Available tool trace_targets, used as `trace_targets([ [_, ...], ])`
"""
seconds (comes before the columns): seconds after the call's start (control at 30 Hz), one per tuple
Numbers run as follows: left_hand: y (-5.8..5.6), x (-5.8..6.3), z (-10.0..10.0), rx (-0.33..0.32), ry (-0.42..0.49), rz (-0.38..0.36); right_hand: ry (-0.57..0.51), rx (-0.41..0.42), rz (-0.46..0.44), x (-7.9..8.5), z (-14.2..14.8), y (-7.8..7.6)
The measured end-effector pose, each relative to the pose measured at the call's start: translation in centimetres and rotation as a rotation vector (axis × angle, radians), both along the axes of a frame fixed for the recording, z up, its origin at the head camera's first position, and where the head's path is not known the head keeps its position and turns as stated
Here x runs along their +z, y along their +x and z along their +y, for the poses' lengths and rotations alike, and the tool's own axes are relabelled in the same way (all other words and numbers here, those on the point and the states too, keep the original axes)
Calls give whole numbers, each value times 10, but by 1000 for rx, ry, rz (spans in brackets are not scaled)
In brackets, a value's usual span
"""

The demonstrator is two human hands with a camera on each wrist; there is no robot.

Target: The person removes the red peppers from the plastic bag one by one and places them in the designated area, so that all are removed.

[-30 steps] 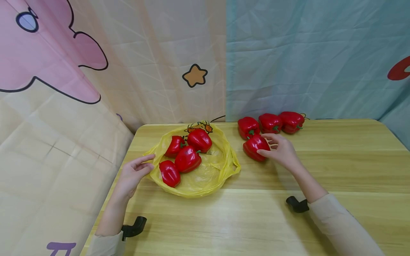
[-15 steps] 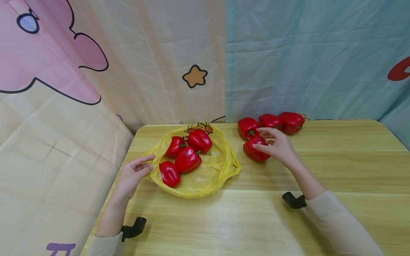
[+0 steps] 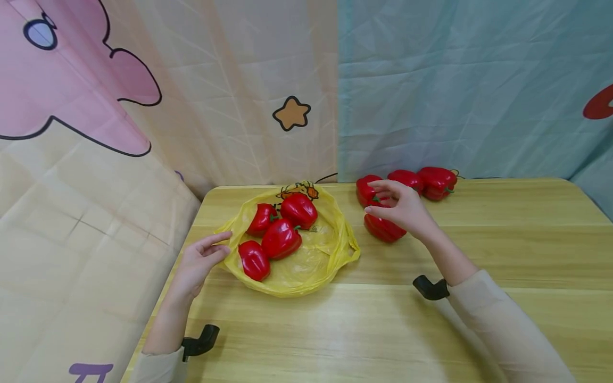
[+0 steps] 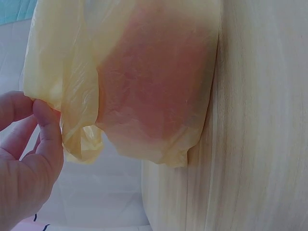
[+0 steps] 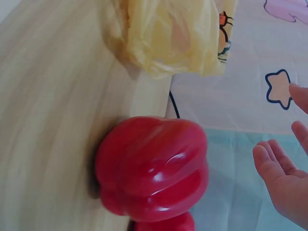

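My left hand (image 3: 196,266) pinches the left rim of a yellow plastic bag (image 3: 301,274); the left wrist view shows thumb and finger on the bag's edge (image 4: 79,91). Several red bell peppers lie inside it, one in the middle (image 3: 281,239). Right of the bag, my right hand (image 3: 404,210) hovers with parted fingers, holding nothing. Beneath it lies a red bell pepper (image 3: 386,230), partly covered by the hand in the head view. The right wrist view has this pepper (image 5: 154,168) on the table, apart from the fingers.
Behind it, along the table's back edge, sit a pepper (image 3: 365,190) partly behind my fingers, a middle pepper (image 3: 407,180) and a right-hand pepper (image 3: 437,183). Printed curtains (image 3: 431,90) hang directly behind the wooden table (image 3: 335,330).
My right hand has let go of the front pepper and moved up and to the left, off it. The pepper stays about where it was. My left hand and the bag have not moved.
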State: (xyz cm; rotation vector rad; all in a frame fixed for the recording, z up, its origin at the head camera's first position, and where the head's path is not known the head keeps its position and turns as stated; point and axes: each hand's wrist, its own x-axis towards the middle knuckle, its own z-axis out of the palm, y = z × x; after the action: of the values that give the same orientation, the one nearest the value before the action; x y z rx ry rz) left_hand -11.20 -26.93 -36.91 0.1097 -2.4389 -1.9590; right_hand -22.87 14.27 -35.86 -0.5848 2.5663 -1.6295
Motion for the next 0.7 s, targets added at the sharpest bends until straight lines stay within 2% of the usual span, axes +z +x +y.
trace_targets([
  [0.33, 1, 1, 1, -2, -19, -12, 16, 144, 15, 14, -24, -9],
  [0.7, 0, 1, 0, -7, -24, -14, 72, 315, 48, 17, -53, -17],
])
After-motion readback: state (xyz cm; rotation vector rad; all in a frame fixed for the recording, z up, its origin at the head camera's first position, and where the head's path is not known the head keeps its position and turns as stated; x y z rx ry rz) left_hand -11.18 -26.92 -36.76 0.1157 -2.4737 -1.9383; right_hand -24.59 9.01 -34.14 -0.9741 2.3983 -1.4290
